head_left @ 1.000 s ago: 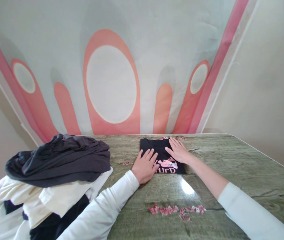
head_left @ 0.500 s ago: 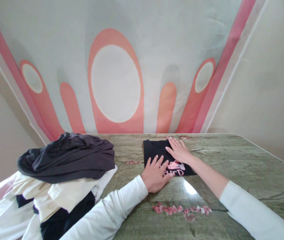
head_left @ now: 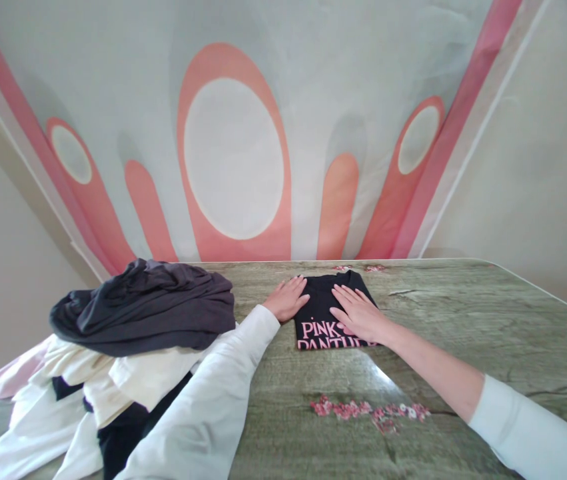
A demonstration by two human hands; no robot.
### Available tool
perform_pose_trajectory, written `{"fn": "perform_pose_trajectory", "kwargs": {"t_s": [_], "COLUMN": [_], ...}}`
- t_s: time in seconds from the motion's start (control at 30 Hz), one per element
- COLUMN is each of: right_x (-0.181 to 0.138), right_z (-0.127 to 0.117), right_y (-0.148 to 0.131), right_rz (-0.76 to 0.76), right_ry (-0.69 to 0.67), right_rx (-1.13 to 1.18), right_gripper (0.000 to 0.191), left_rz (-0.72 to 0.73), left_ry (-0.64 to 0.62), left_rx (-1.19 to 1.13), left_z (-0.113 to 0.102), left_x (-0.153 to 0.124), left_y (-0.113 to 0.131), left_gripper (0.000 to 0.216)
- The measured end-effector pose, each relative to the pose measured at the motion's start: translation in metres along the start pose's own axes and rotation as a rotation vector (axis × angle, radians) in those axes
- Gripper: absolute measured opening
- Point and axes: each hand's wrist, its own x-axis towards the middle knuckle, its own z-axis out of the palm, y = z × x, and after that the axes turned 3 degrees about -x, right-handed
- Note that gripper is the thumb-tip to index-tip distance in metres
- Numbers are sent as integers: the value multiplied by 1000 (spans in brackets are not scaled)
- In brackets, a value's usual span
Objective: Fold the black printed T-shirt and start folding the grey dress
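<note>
A folded black T-shirt (head_left: pixel 319 317) with pink lettering lies flat on the green marbled table (head_left: pixel 463 320) near its far edge. My left hand (head_left: pixel 288 298) rests open and flat at the shirt's upper left corner, fingers stretched out. My right hand (head_left: pixel 360 315) lies open and flat on the shirt's right half, covering part of the pink print. Both arms wear white sleeves.
A heap of clothes stands at the left: a dark grey garment (head_left: pixel 150 307) on top of cream and white ones (head_left: pixel 98 380). Pink flower marks (head_left: pixel 370 411) show on the tabletop in front. A wall with orange ovals rises behind the table.
My left hand has moved from the shirt's lower left up to its upper left corner, uncovering the pink lettering. My right hand slid slightly nearer along the shirt.
</note>
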Motion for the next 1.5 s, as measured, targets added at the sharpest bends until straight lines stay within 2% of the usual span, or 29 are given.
{"fn": "perform_pose_trajectory", "kwargs": {"t_s": [0.13, 0.23, 0.33, 0.4, 0.53, 0.6, 0.7, 1.0, 1.27, 1.37, 1.5], "right_x": [-1, -2, 1, 4, 9, 8, 5, -4, -30, -35, -35], "right_z": [0, 0, -1, -3, -3, 0, 5, -7, -15, -18, -20], "right_y": [-1, -1, 5, 13, 37, 46, 50, 31, -12, -18, -17], "right_rz": [-2, -14, -6, 28, 99, 111, 121, 143, -71, -93, -82], "right_ry": [2, 21, 78, 126, 147, 82, -4, 25, -11, -39, -42], "right_rx": [9, 40, 100, 122, 71, 46, 34, 15, 54, 73, 86], "right_gripper": [68, 67, 68, 69, 71, 72, 74, 72, 69, 67, 66], "left_rz": [-52, -125, -174, -155, -40, 14, 45, 68, 89, 10, -169], "left_ry": [5, 65, 183, 231, 143, 75, 43, 69, 83, 96, 162], "left_rx": [9, 45, 120, 146, 75, 27, 6, 42, 19, 16, 36], "left_z": [0, 1, 0, -2, -1, 2, 7, 9, 12, 11, 9], "left_x": [15, 19, 14, 8, -1, -3, -5, -9, -12, -9, -9], "left_y": [-15, -18, -12, -2, 26, 37, 45, 44, 44, 31, 2], "left_gripper": [58, 55, 53, 54, 59, 63, 67, 68, 64, 58, 52]}}
